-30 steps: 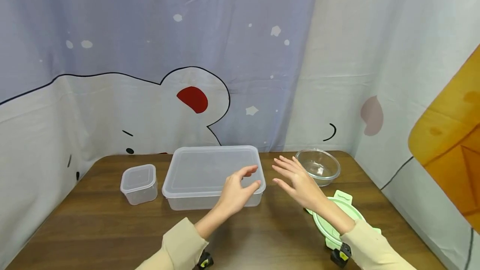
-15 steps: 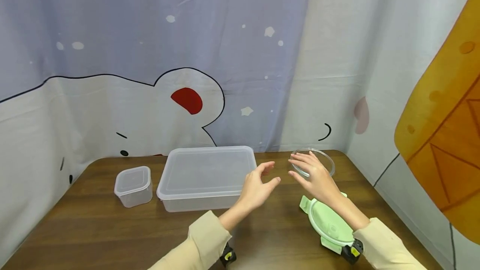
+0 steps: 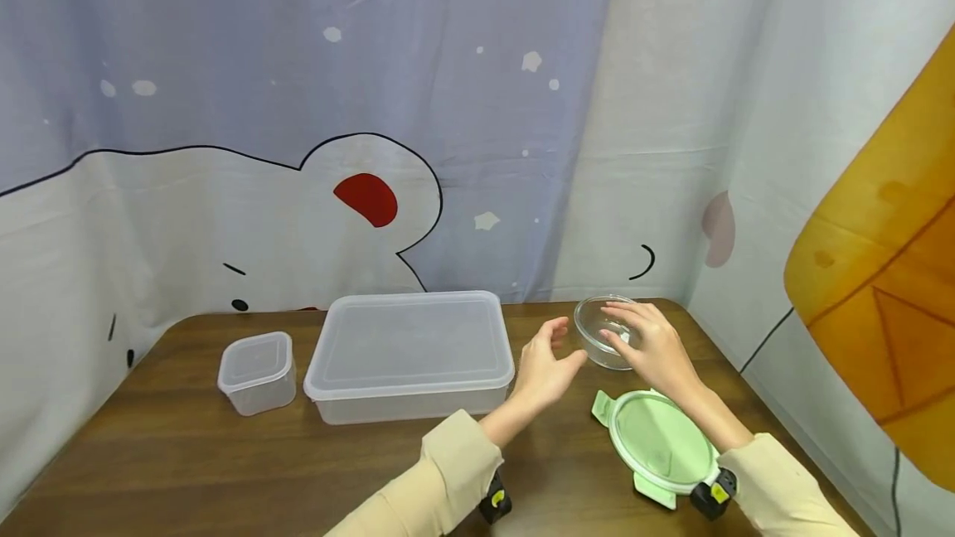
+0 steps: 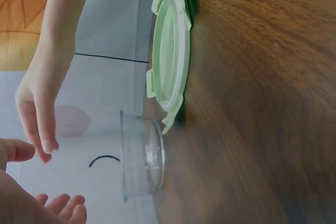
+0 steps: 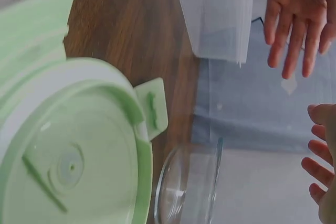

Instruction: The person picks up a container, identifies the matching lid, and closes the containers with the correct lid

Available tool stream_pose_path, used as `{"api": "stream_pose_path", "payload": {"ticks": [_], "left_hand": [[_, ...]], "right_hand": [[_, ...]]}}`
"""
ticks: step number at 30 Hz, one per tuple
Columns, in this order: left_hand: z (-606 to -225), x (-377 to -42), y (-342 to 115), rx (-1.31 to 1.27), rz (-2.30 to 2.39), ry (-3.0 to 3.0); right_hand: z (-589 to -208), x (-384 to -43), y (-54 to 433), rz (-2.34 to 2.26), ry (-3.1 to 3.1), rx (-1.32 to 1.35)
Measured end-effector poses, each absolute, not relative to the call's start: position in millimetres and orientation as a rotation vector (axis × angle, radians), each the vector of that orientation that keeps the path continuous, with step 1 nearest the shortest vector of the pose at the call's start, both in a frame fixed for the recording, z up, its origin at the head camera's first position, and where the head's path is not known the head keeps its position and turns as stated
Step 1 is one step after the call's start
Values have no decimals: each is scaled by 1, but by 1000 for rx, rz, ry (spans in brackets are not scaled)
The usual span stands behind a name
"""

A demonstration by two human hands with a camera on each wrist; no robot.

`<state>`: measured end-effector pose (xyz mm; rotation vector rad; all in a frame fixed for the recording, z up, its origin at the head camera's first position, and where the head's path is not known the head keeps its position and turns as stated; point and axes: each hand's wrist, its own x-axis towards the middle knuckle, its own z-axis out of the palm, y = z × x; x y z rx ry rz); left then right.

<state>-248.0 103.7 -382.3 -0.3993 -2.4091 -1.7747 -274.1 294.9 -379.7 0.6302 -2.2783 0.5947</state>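
A round clear glass bowl [image 3: 597, 346] stands at the back right of the table. My right hand [image 3: 652, 346] hovers above and in front of its right side, fingers extended and holding nothing; in the left wrist view it is apart from the bowl [image 4: 142, 156]. To the bowl's left my left hand [image 3: 546, 367] is raised, thumb and fingers spread with nothing between them. Below my right forearm lies a round green lid [image 3: 660, 442] with side flaps, flat on the table. The right wrist view shows this lid [image 5: 94, 166] large and near.
A large frosted plastic box [image 3: 410, 346] with its lid on stands left of my left hand. Farther left is a small lidded plastic box [image 3: 257, 371]. A printed curtain [image 3: 477, 106] hangs directly behind the brown wooden table [image 3: 224, 471].
Both hands have moved right, toward the glass bowl, with nothing in them. The head view has turned slightly right. The boxes, bowl and lid stay in place on the table.
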Motion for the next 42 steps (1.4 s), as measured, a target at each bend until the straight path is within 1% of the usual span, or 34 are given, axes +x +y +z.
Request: {"api": "stream_pose_path", "payload": {"ticks": [14, 28, 35, 42], "left_hand": [[-398, -278, 137, -125, -1849, -2390], [-414, -301, 160, 13, -1889, -2391], [-424, -310, 168, 57, -1840, -2409], [-429, -318, 174, 81, -1892, -2400]], "right_hand": [[-395, -295, 331, 725, -2288, 444], [-411, -319, 364, 798, -2456, 168], [-414, -325, 367, 844, -2584, 32], [-418, -332, 367, 867, -2624, -51]]}}
